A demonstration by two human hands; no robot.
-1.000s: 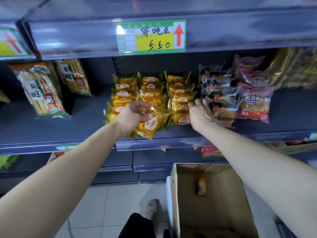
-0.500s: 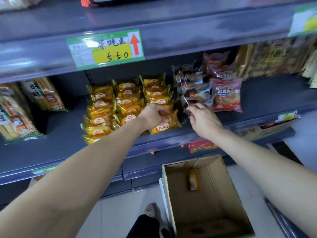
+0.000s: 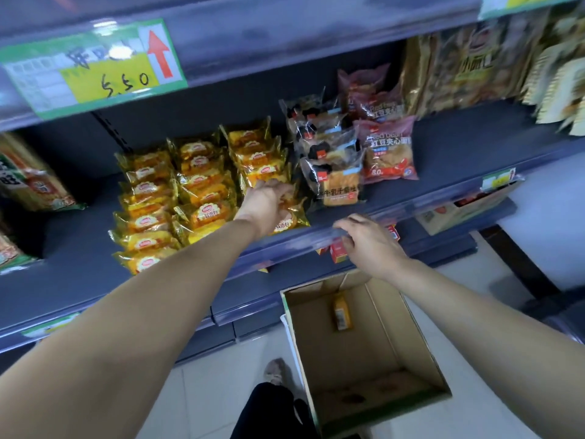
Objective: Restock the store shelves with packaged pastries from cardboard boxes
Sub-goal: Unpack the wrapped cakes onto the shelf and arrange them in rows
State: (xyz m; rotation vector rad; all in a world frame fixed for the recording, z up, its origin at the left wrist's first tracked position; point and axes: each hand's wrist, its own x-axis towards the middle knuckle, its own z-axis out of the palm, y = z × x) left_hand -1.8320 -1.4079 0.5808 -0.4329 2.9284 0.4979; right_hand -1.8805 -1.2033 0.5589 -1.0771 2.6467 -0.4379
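Observation:
Yellow packaged pastries (image 3: 196, 185) lie in three rows on the dark middle shelf (image 3: 443, 160). My left hand (image 3: 266, 204) rests on the front pack of the right row (image 3: 288, 221), fingers curled over it. My right hand (image 3: 364, 239) hovers at the shelf's front rail, palm down, fingers slightly apart and holding nothing. An open cardboard box (image 3: 421, 340) stands on the floor below, and one small yellow pack (image 3: 342, 313) lies at its far end.
Dark bread packs (image 3: 332, 166) and red bean buns (image 3: 386, 150) sit right of the yellow rows. Rice cracker bags (image 3: 28, 182) stand at the left. A green price tag (image 3: 91, 68) hangs on the upper shelf rail. My shoe (image 3: 275, 372) shows beside the box.
My right hand pulled back from the dark bread packs to the shelf's front rail. My left hand moved from the middle row to the right row's front pack. The view swung right.

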